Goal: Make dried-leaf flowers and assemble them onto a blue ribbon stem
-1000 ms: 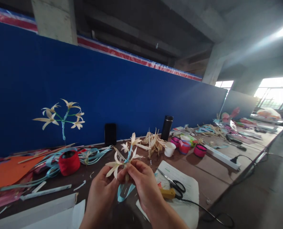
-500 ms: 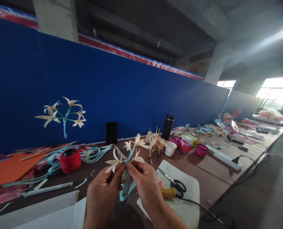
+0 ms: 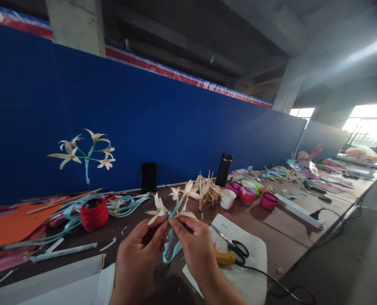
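Observation:
Between my two hands is a spray of cream artificial flowers (image 3: pixel 188 191) on a stem wrapped in light blue ribbon. My left hand (image 3: pixel 140 248) pinches the stem's base from the left, thumb and fingertips closed. From the right, my right hand (image 3: pixel 193 239) has its thumb and forefinger pressed on the blue wrapping at the same junction. A loop of light blue ribbon (image 3: pixel 168 256) hangs below my fingers. The fingertips cover the exact point of contact. A finished-looking flower spray (image 3: pixel 87 163) stands upright at the left against the blue partition.
Scissors (image 3: pixel 237 250) and a yellow-handled corded tool (image 3: pixel 224 257) lie on a paper sheet (image 3: pixel 255 275) at right. Behind are dried husks (image 3: pixel 205 189), a white cup (image 3: pixel 227 199), a black bottle (image 3: pixel 224 170) and a power strip (image 3: pixel 298 210). A red roll (image 3: pixel 93 214) sits at left.
The flower spray has turned and shifted slightly right in my fingers. The hanging ribbon loop has moved a little right and up. Both hands keep their pinch.

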{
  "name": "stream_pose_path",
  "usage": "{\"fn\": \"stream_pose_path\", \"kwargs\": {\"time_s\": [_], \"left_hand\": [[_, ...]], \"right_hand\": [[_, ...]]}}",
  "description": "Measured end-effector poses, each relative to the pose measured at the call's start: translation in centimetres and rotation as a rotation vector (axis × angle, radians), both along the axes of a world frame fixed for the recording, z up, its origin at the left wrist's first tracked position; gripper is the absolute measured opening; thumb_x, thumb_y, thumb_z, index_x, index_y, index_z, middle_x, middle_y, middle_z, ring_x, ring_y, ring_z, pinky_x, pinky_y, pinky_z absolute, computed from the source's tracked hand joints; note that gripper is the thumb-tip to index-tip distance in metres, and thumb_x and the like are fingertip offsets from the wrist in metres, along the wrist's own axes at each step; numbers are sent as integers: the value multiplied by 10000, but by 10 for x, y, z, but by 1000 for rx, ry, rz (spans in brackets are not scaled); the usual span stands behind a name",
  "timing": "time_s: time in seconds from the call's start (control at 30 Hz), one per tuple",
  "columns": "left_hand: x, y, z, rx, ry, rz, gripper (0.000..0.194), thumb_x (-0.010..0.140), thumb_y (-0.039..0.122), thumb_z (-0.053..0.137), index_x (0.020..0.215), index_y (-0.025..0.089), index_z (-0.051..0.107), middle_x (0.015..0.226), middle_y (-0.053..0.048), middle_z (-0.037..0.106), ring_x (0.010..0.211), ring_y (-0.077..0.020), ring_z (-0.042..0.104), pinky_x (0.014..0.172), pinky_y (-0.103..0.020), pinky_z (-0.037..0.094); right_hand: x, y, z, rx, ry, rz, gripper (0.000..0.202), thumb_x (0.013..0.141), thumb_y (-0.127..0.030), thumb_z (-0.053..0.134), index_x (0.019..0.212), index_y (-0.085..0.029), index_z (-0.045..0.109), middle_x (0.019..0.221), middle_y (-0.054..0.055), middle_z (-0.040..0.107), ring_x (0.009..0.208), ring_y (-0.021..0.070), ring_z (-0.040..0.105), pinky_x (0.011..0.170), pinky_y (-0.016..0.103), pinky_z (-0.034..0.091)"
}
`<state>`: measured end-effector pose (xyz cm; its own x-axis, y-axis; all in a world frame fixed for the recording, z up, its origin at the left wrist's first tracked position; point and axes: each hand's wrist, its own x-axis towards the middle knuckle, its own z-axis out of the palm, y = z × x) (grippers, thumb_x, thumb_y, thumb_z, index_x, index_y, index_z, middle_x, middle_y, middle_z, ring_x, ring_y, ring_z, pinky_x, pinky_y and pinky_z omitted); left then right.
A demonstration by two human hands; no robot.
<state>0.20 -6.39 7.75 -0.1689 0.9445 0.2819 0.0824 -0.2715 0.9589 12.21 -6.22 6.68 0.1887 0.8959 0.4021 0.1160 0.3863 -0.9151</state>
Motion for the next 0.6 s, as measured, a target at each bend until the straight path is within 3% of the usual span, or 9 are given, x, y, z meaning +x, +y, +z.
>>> {"fn": "stream_pose_path", "kwargs": {"time_s": [0.17, 0.4, 0.6], "left_hand": [[-1, 3, 2, -23, -59, -25, 319, 587, 445, 721, 775, 188, 731, 545, 2, 669, 467, -142, 578, 433, -206, 461], [-2, 9, -11, 11, -35, -69, 295, 658, 416, 692, 846, 189, 712, 661, -4, 695, 499, -128, 576, 470, -204, 474], [-1, 8, -14, 39, -25, -55, 281, 676, 409, 681, 859, 199, 711, 724, -15, 705, 556, -141, 601, 495, -204, 486]], "right_hand": [[0, -2, 1, 72, -129, -66, 193, 822, -321, 599, 732, -195, 713, 720, 13, 629, 709, 163, 564, 678, 246, 428], [0, -1, 1, 113, -182, -100, 179, 824, -284, 597, 694, -200, 686, 705, 4, 619, 666, 154, 549, 646, 241, 413], [-2, 3, -2, 38, -71, -17, 154, 807, -296, 611, 764, -196, 721, 776, 23, 662, 744, 176, 581, 707, 267, 434]]}}
